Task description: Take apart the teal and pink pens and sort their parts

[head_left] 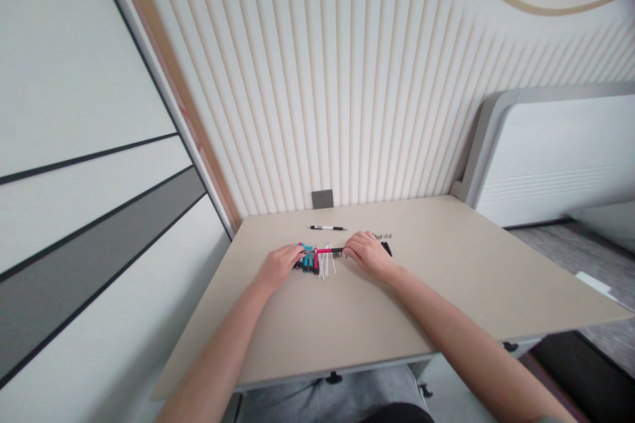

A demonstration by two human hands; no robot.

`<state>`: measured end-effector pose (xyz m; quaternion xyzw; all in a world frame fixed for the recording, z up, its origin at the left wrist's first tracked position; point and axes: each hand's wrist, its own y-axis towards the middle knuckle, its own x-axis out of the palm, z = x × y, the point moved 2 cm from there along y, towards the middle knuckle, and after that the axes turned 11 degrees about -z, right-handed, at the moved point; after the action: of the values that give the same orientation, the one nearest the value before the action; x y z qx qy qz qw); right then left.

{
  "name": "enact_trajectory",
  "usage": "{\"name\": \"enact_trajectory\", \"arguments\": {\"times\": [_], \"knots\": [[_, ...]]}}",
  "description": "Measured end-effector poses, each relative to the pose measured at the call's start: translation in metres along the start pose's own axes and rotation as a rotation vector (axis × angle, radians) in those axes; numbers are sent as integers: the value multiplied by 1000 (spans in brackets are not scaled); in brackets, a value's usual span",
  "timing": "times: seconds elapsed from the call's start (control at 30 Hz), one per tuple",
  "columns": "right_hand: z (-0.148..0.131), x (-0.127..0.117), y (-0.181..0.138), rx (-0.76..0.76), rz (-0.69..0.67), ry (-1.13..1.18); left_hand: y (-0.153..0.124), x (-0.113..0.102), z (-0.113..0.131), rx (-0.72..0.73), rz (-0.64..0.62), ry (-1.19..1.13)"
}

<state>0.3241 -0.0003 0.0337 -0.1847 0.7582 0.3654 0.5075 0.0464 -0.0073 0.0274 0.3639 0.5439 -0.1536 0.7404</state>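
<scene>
A pink pen (pixel 325 250) is held level above the beige table (pixel 446 277), one end in each hand. My left hand (pixel 280 264) pinches its left end, fingers closed. My right hand (pixel 366 253) grips its right, dark end, fingers curled. Under the pen lies a small pile of teal, pink and dark pen parts (pixel 307 262) with thin white refill tubes (pixel 325 266) beside them. Small dark parts (pixel 386 249) lie just right of my right hand.
A finished black-and-white pen (pixel 327 228) lies farther back, near the wall. A row of tiny metal pieces (pixel 381 236) sits behind my right hand. A grey wall socket (pixel 322 198) is above the table's back edge. A white cabinet (pixel 555 158) stands at right.
</scene>
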Motion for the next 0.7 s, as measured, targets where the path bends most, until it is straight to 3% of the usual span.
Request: {"name": "enact_trajectory", "arguments": {"times": [0.5, 0.7], "knots": [[2, 1, 0, 50, 38, 130, 1, -1, 3, 10, -8, 7], [5, 5, 2, 77, -31, 148, 0, 0, 1, 11, -3, 15]]}}
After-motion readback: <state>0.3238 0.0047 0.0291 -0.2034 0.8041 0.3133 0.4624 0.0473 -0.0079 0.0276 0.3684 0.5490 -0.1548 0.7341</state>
